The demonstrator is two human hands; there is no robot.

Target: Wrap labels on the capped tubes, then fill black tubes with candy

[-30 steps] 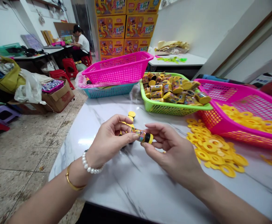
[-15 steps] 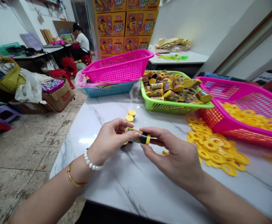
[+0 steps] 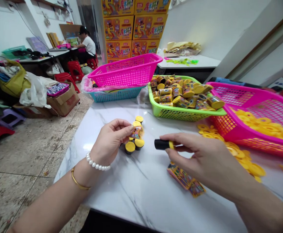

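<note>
Both hands are pinched nearly closed: my left hand [image 3: 115, 137] holds a shiny printed wrap [image 3: 136, 132], my right hand [image 3: 194, 155] a black tube [image 3: 161, 144] by its yellow end [image 3: 171, 145], apart above the white table [image 3: 131, 194]. I think this is the wrapping step; next calls for lining them up.

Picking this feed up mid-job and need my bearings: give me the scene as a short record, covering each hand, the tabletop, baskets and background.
left hand: left hand pinches a small printed piece
right hand: right hand grips a black tube by its yellow end
between hands: gap, not touching
near left hand: yellow-topped black caps
near right hand: flat printed sleeves
green basket: green basket heaped with printed cylinders
right pink basket: right pink basket holding yellow rings
background: stacked cartons; seated person
</note>
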